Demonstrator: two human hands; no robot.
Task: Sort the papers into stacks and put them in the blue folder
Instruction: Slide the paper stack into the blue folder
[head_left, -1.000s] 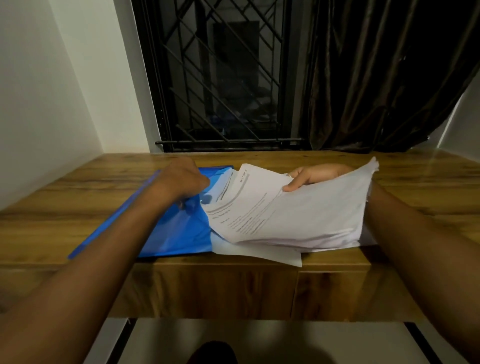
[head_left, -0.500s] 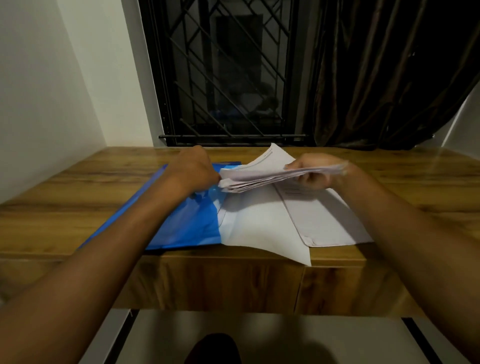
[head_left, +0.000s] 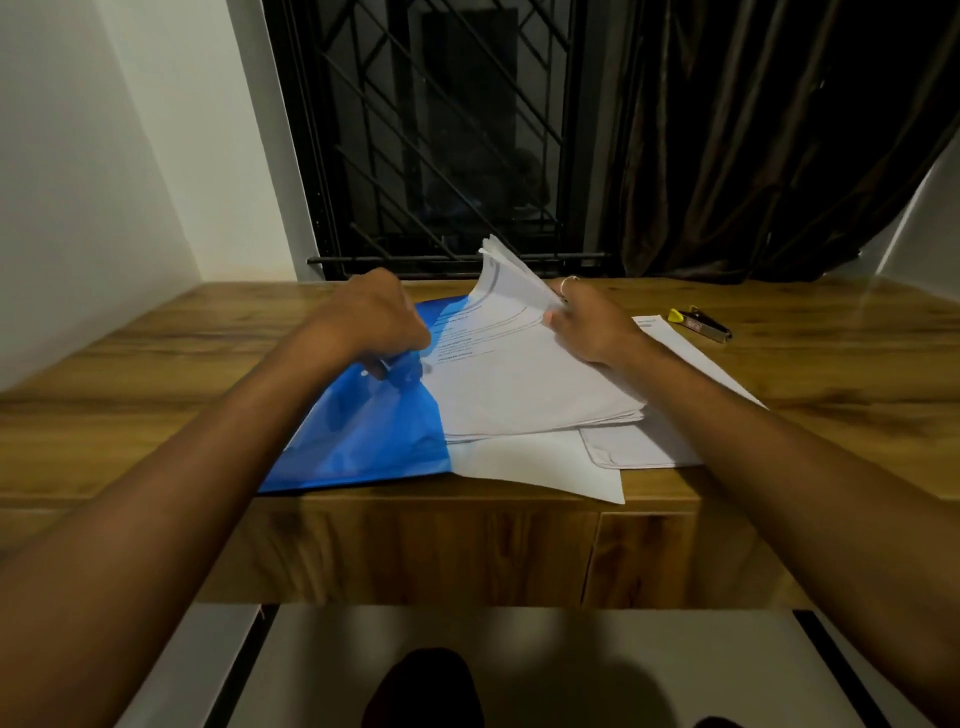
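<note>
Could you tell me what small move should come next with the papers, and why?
Probably slide the paper stack leftward into the blue folder: the right hand pinches the stack's raised far edge, the left hand grips the folder beside it, apparently holding it open, and the stack already overlaps the folder's right side.

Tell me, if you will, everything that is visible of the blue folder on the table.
The blue folder looks like glossy, slightly see-through plastic. It lies flat on the wooden table, its near edge close to the table's front edge. Its right part is hidden under the stack of papers. The left hand rests on its far part, and the curled fingers seem to pinch its cover. Whether it is open I cannot tell.
</note>
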